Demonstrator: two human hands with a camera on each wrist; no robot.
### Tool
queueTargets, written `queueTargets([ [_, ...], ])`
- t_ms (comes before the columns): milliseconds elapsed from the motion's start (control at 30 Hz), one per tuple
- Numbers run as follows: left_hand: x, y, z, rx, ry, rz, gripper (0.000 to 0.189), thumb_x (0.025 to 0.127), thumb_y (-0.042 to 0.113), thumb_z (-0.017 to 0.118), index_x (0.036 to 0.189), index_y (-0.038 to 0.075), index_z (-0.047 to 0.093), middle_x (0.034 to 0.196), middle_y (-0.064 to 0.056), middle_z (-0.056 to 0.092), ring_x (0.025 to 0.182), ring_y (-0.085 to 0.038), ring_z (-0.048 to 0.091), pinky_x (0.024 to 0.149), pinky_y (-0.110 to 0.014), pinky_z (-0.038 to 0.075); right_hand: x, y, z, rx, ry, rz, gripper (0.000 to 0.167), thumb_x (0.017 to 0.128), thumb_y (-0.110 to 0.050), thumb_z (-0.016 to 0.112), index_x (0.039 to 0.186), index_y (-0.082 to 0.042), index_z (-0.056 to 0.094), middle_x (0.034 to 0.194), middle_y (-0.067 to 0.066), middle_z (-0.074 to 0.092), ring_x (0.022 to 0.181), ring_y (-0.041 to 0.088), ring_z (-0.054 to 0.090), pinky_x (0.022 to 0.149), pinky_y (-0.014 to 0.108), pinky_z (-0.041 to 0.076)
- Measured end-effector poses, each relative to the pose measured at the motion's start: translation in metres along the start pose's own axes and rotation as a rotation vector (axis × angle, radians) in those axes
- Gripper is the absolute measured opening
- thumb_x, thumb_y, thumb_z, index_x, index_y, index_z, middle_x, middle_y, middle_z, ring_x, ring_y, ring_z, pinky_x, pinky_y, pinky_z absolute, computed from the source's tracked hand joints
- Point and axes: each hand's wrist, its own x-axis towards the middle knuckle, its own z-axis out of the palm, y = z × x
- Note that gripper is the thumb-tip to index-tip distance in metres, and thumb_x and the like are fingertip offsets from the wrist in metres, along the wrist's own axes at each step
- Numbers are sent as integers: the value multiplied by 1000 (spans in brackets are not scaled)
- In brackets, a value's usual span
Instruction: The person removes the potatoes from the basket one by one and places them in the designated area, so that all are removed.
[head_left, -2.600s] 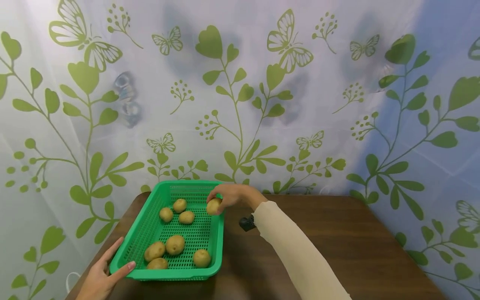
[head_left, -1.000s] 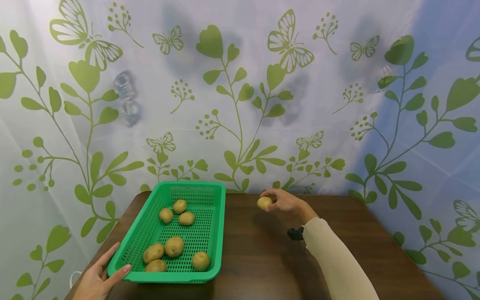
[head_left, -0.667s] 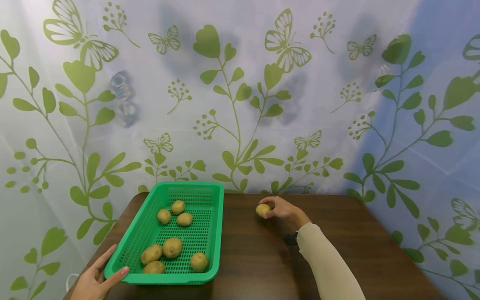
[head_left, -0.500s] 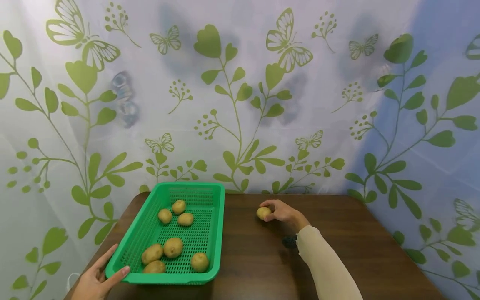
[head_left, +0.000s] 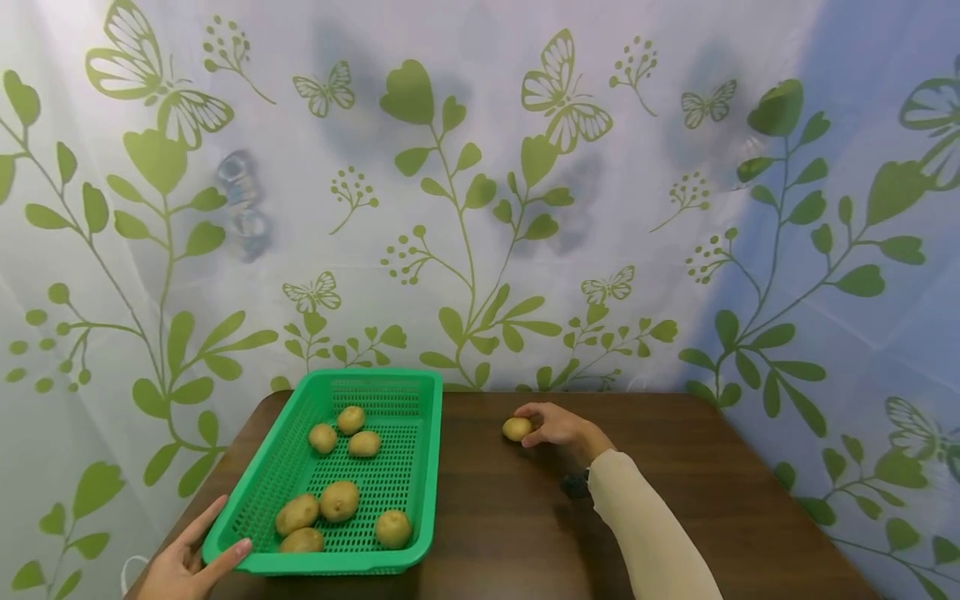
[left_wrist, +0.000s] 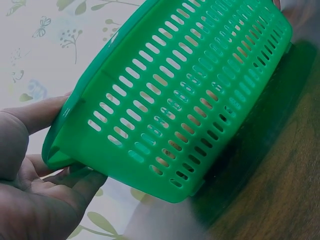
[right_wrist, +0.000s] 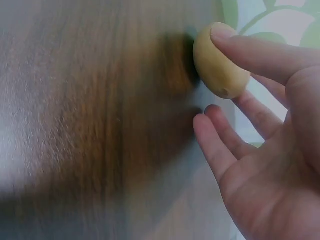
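In the head view, my left hand (head_left: 183, 560) grips the near left corner of a green plastic basket (head_left: 433, 467), thumb over the rim. The left wrist view shows the fingers of the left hand (left_wrist: 42, 195) below the rim of the slotted basket (left_wrist: 120, 165). Several potatoes (head_left: 339, 501) lie inside, some at the far end and others near the front. To the right of the basket, my right hand (head_left: 558, 427) holds one potato (head_left: 516, 429) low at the tabletop. In the right wrist view, thumb and forefinger are at this potato (right_wrist: 215, 65), other fingers apart from it.
A dark brown wooden table (head_left: 675, 500) extends right of the basket. Behind it hangs a pale curtain (head_left: 480, 208) printed with green leaves and butterflies. A small black device (head_left: 575, 485) sits at the right wrist.
My right hand has carried a potato out of the basket, over its right rim, and lowered it to the table. My left hand stays on the basket corner.
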Motion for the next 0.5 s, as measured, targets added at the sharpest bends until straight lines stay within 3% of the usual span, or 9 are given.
queueTargets([
  [100, -2, 1, 2, 10, 14, -5, 97, 102, 21, 69, 166, 3, -2, 104, -12, 67, 57, -12, 55, 55, -31, 53, -2, -2, -4, -8, 2, 19, 60, 88, -2, 81, 141, 5, 56, 139, 22, 53, 125, 43, 53, 102, 54, 47],
  [200, -5, 3, 4, -8, 28, -2, 97, 102, 17, 70, 166, 3, -2, 89, -10, 68, 44, -11, 40, 46, -28, 46, -4, -3, -7, -16, 4, 32, 58, 90, -4, 80, 142, 3, 56, 139, 22, 51, 128, 47, 50, 103, 56, 46],
  [500, -10, 4, 4, -15, 31, -4, 98, 101, 18, 71, 166, 4, 0, 106, -7, 69, 46, -10, 40, 48, -31, 47, -9, -23, -23, -71, 6, -1, 59, 94, -9, 78, 146, 1, 53, 150, 22, 47, 131, 47, 48, 100, 54, 49],
])
